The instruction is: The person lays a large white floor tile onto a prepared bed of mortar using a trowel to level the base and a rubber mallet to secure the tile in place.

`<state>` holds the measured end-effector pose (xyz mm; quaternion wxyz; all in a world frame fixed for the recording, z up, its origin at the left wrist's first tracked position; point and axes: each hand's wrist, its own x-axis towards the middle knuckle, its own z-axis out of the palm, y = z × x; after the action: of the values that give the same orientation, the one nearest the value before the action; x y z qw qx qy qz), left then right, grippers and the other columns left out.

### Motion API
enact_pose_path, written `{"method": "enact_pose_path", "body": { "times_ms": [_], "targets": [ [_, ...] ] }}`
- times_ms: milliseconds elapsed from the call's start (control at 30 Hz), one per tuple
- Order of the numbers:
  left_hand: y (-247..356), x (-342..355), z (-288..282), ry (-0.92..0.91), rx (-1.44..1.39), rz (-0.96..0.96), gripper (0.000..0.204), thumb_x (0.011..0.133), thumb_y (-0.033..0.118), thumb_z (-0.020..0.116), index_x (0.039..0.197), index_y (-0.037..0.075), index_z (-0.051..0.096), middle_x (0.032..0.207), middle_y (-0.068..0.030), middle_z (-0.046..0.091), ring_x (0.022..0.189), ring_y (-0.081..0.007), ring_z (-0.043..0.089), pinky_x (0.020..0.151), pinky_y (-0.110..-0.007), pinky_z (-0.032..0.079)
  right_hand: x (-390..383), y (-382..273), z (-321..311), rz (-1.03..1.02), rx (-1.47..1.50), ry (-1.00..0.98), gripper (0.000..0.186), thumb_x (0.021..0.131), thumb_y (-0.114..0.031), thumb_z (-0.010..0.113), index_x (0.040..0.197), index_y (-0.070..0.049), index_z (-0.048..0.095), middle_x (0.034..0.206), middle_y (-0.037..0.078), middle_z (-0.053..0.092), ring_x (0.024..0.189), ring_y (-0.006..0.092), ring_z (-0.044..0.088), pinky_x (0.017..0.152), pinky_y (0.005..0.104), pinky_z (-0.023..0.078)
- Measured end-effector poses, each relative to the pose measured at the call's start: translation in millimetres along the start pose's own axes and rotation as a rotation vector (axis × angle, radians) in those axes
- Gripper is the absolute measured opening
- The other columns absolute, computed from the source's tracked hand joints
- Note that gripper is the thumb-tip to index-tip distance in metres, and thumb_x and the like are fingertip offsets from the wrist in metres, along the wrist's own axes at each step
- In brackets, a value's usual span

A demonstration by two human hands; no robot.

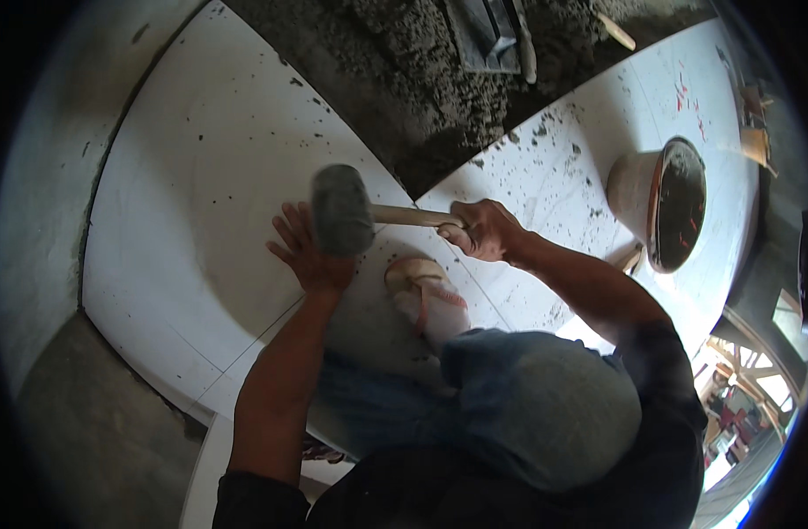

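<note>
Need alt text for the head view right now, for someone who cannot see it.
The right hand grips a wooden-handled rubber mallet above a large white floor tile while the left hand lies flat on it. A mortar bed and a bucket lie beyond.

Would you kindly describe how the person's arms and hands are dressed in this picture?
Both hands, the left hand and the right hand, are bare, without gloves. The forearms are uncovered; dark sleeves are pushed up toward the elbows. No watch, ring or bracelet shows.
</note>
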<state>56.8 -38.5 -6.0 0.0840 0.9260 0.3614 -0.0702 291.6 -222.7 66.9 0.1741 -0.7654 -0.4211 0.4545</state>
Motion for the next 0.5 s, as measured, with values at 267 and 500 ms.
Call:
{"method": "enact_pose_path", "body": {
  "times_ms": [267, 500],
  "targets": [
    [-0.1, 2.1, -5.1, 0.032, -0.043, 0.047, 0.107, 0.071, 0.072, 0.058, 0.148, 0.009, 0.019, 0.154, -0.0228, 0.006, 0.140, -0.0480, 0.002, 0.102, -0.074, 0.007, 11.0, 3.6, -8.3, 0.216, -0.106, -0.110, 0.081, 0.084, -0.077, 0.033, 0.095, -0.002, 0.062, 0.076, 0.024, 0.063, 0.079, 0.0417, 0.063, 0.073, 0.0473, 0.050],
    [-2.0, 6.3, -9.4, 0.034, 0.023, 0.087, 0.102, 0.070, 0.074, 0.057, 0.146, 0.013, 0.028, 0.153, -0.0213, 0.013, 0.140, -0.0480, 0.006, 0.103, -0.073, 0.003, 39.4, -11.4, -20.6, 0.103, -0.143, -0.024, 0.073, 0.090, -0.068, 0.034, 0.093, -0.001, 0.062, 0.076, 0.025, 0.064, 0.079, 0.0431, 0.064, 0.071, 0.0486, 0.050]
  ]
}}
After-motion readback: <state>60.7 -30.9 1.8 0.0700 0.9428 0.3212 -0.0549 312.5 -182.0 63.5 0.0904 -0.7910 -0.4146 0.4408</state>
